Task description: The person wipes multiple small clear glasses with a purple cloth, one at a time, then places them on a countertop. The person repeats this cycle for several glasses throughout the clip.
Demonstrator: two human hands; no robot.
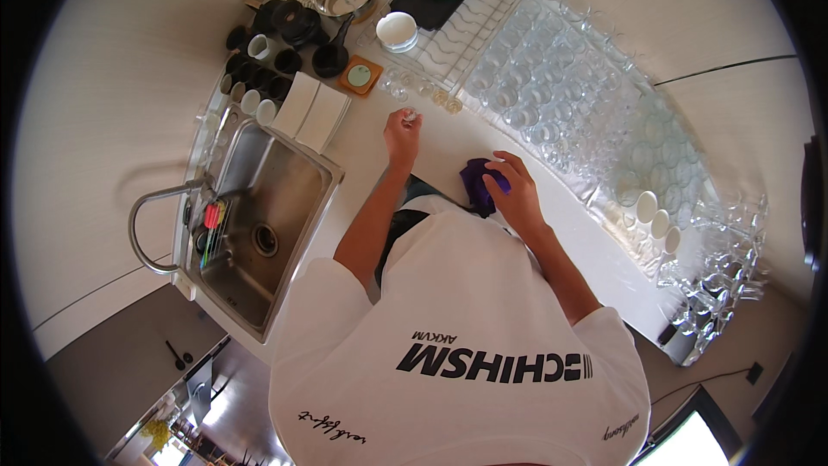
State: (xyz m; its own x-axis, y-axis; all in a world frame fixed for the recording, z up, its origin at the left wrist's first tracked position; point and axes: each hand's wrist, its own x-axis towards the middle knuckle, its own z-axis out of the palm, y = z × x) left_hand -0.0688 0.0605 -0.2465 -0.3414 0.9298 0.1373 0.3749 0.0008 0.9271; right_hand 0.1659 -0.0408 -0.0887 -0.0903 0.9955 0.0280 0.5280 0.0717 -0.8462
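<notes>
My left hand (402,136) is closed on a small clear glass (409,115) above the white counter, just in front of a group of small glasses (406,79). My right hand (515,189) rests at a crumpled purple cloth (477,184) near the counter's front edge. Its fingers are spread and curved over the right part of the cloth; whether they grip it cannot be told. The palm side of this hand is hidden.
Left lies a steel sink (265,239) with a curved faucet (139,220). Folded white cloths (312,112), an orange-framed scale (360,76) and a wire rack (453,52) stand behind. Many clear glasses (524,90) fill the back right; white cups (647,207) stand among them.
</notes>
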